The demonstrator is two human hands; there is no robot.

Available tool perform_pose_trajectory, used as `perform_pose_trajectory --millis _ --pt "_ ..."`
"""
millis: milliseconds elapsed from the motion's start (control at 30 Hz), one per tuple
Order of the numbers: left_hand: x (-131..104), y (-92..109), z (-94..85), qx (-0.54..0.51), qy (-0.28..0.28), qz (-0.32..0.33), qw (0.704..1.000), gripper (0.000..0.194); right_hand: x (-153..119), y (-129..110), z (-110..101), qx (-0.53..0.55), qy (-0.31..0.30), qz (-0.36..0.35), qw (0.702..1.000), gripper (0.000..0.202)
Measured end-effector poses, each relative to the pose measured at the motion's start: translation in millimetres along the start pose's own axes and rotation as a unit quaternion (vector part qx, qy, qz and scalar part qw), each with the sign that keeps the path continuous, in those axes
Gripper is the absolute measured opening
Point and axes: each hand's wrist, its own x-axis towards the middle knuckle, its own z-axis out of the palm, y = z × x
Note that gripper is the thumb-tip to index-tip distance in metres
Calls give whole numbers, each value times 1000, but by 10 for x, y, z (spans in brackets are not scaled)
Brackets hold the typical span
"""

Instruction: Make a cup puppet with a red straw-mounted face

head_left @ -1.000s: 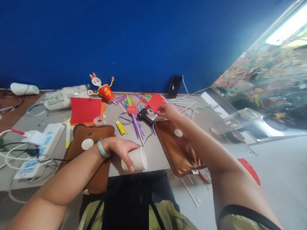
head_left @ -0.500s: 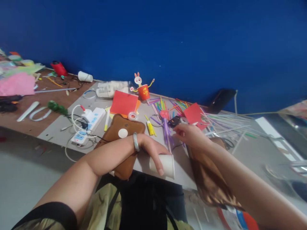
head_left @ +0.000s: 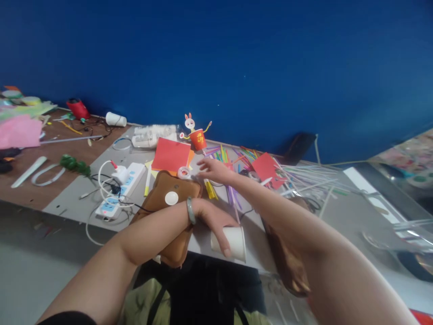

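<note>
My left hand (head_left: 216, 223) is wrapped round a white paper cup (head_left: 235, 243), which lies on its side near the table's front edge. A thin straw-like stick rises by the cup. My right hand (head_left: 213, 171) reaches over the table with its fingers apart and holds nothing. Close to its fingertips lie a roll of tape (head_left: 184, 173) and a yellow tube (head_left: 211, 189). Behind it stands a red cup figure (head_left: 198, 139) with a rabbit head and two thin arms. Red paper sheets (head_left: 171, 153) lie to the left of that hand.
A brown hot-water bag (head_left: 176, 216) lies under my left forearm. Left of it is a white power strip (head_left: 122, 189) with cables. Coloured straws (head_left: 233, 194) spread across the middle, and clear sticks (head_left: 304, 174) lie farther right. A blue wall (head_left: 216, 67) rises behind the table.
My right hand has moved left, from beside the straws and dark object to near the tape roll and yellow tube. My left hand stays on the paper cup. The view has shifted slightly.
</note>
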Motion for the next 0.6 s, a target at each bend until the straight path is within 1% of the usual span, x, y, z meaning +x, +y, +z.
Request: perform_pose_trajectory --millis 33,100,133,200,267,333,367,467,533,600 --pt "-2 5 1 -2 -5 -5 1000 56 145 -44 94 81 2 49 995 39" --pt "-5 9 5 -2 -6 -14 1000 57 416 -106 272 119 10 76 990 53" --pt "-5 8 8 -2 -3 -14 1000 57 538 -126 349 130 27 86 987 57" --pt "-3 -5 10 -8 -3 -9 1000 55 747 -147 465 141 71 111 981 58" --pt "3 -22 10 -20 -16 -3 1000 52 908 -149 528 144 109 135 974 56" --pt "12 -36 5 -31 -26 1 999 49 1020 -142 547 147 123 153 969 50" --pt "17 -40 1 -33 -32 4 999 47 1059 -139 543 151 118 157 969 44" --pt "30 -42 -12 -32 -42 13 999 43 1123 -156 507 167 83 136 973 28" --pt "32 -40 -19 -34 -46 16 998 41 1129 -195 472 178 59 96 978 25" --pt "27 -33 -22 -38 -47 15 998 39 1115 -255 430 185 38 47 981 26"
